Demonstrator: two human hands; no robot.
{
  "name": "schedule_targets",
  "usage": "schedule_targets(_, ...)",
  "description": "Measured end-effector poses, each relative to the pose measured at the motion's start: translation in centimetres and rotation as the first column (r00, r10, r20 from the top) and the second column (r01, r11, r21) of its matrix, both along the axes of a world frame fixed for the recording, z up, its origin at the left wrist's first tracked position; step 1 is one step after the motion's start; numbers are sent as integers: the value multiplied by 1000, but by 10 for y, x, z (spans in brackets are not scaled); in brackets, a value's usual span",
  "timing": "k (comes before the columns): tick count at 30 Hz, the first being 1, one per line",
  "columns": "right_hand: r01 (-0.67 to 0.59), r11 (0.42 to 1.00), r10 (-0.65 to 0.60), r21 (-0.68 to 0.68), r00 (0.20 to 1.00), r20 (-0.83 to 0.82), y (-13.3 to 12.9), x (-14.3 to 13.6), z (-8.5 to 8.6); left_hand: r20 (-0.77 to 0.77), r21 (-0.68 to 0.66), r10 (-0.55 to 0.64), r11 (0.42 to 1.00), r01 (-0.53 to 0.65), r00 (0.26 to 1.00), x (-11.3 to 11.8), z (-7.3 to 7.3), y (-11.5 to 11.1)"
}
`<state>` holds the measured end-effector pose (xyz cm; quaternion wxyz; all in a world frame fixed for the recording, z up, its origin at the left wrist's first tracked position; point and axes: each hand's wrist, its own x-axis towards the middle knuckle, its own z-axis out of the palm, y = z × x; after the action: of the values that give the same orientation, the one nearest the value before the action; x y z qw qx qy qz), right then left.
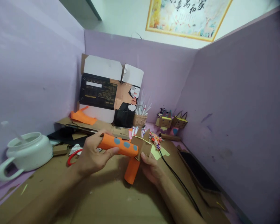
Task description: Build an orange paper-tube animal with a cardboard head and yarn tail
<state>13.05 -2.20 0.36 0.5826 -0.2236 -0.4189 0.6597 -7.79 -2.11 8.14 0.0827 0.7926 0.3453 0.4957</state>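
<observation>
My left hand (94, 152) is closed round an orange tube with blue dots (120, 146), thumb along its near side. The tube's right end meets a small brown cardboard box shape with pointed ears (142, 143); I cannot tell whether they are joined. My right hand (151, 166) grips this cardboard box shape from below right, its thumb on the front. Under it a second orange piece (132, 171) slants down over the table; how it is attached is hidden. Red-handled scissors (73, 156) lie by my left wrist, partly covered.
A white pot (30, 152) stands at the left. Behind are an unfolded printed carton (100, 90), orange scraps (83, 116), a pot of white sticks (140, 119) and small cardboard figures (165, 121). A patterned glue gun (156, 140) trails a black cable (177, 179) at the right.
</observation>
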Motion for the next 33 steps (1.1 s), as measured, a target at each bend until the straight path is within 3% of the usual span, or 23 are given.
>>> schedule_targets(8, -20, 983, -1, -180, 994, -113, 1, -3, -1, -169, -30, 85, 995, -91, 982, 32, 46, 6)
schedule_targets(12, -51, 980, 25, -193, 990, -136, 1, -3, -2, -210, -107, 73, 989, -97, 975, 40, 61, 8)
schedule_targets(17, -66, 982, 49, -175, 994, -98, -1, -4, -1, -200, -96, 93, 989, -114, 975, 39, 65, 9)
schedule_targets(23, -59, 985, 43, -160, 994, -103, -4, -6, 1, -222, -36, 22, 999, -31, 975, 33, 62, 6)
schedule_targets(33, -83, 994, 75, -73, 991, -108, -6, -6, -1, -346, 130, 7, 991, 41, 938, 32, 64, -7)
